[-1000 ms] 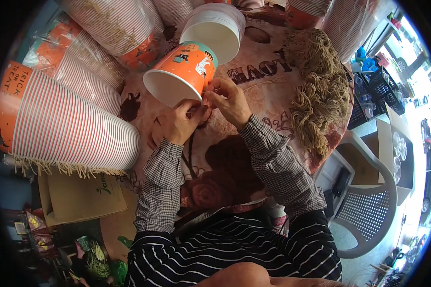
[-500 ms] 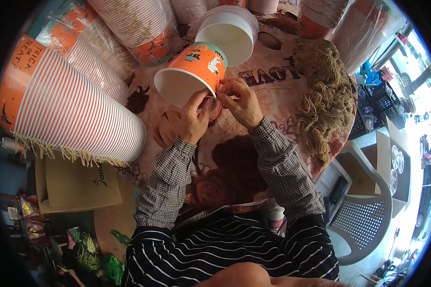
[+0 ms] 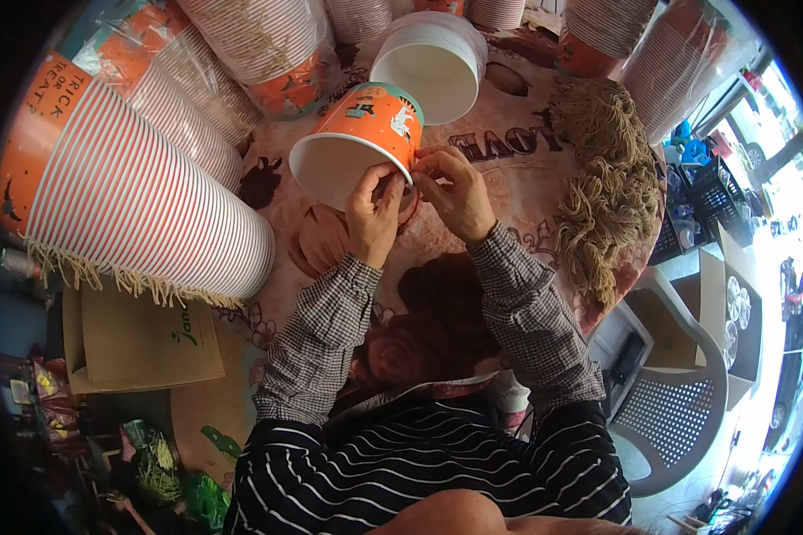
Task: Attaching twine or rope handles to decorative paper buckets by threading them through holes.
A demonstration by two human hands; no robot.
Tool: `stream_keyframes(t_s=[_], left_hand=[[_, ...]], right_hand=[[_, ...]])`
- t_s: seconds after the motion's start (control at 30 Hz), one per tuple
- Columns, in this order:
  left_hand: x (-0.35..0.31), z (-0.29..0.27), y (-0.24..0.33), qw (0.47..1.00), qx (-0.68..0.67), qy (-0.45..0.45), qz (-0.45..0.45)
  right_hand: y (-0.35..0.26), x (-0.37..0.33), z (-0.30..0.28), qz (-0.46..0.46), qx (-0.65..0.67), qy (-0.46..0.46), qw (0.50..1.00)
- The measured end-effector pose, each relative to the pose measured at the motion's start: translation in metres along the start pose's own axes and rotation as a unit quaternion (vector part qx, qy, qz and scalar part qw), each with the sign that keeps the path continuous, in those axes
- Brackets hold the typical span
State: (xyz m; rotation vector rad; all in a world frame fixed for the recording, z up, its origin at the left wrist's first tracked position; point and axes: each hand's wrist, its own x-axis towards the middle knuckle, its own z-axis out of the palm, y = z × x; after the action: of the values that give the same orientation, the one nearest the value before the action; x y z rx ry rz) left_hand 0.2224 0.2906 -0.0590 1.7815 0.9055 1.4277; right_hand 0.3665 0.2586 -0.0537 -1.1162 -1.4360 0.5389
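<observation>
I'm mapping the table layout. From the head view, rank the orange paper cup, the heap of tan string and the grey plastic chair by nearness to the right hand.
From the right hand:
1. Orange paper cup, touching, just left.
2. Heap of tan string, to the right on the table.
3. Grey plastic chair, lower right, off the table.

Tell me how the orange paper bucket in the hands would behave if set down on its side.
The orange paper bucket is round and tapered, so it would probably roll in a curve. It looks empty and thin-walled, so likely light and easy to dent. Both hands pinch its rim.

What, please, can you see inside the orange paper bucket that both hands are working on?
The orange paper bucket shows a plain white inside with nothing visible in it. The left hand covers part of the rim, and the bottom is out of sight.
</observation>
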Motion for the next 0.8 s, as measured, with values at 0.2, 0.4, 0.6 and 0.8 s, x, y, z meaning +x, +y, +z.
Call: stream_keyframes(t_s=[0.2, 0.4, 0.6, 0.8], left_hand=[[0.001, 0.004, -0.004, 0.999, -0.04, -0.014, 0.003], [-0.001, -0.002, 0.002, 0.998, -0.047, 0.019, -0.035], [-0.006, -0.01, 0.01, 0.968, 0.109, 0.063, 0.219], [-0.008, -0.008, 0.005, 0.959, 0.098, 0.015, 0.267]], right_hand=[[0.003, 0.003, -0.006, 0.0, 0.029, -0.02, 0.999], [0.002, 0.001, -0.007, 0.012, 0.026, -0.038, 0.999], [0.014, -0.006, 0.024, 0.101, 0.073, -0.041, 0.991], [0.008, -0.006, 0.026, 0.103, 0.094, -0.085, 0.987]])
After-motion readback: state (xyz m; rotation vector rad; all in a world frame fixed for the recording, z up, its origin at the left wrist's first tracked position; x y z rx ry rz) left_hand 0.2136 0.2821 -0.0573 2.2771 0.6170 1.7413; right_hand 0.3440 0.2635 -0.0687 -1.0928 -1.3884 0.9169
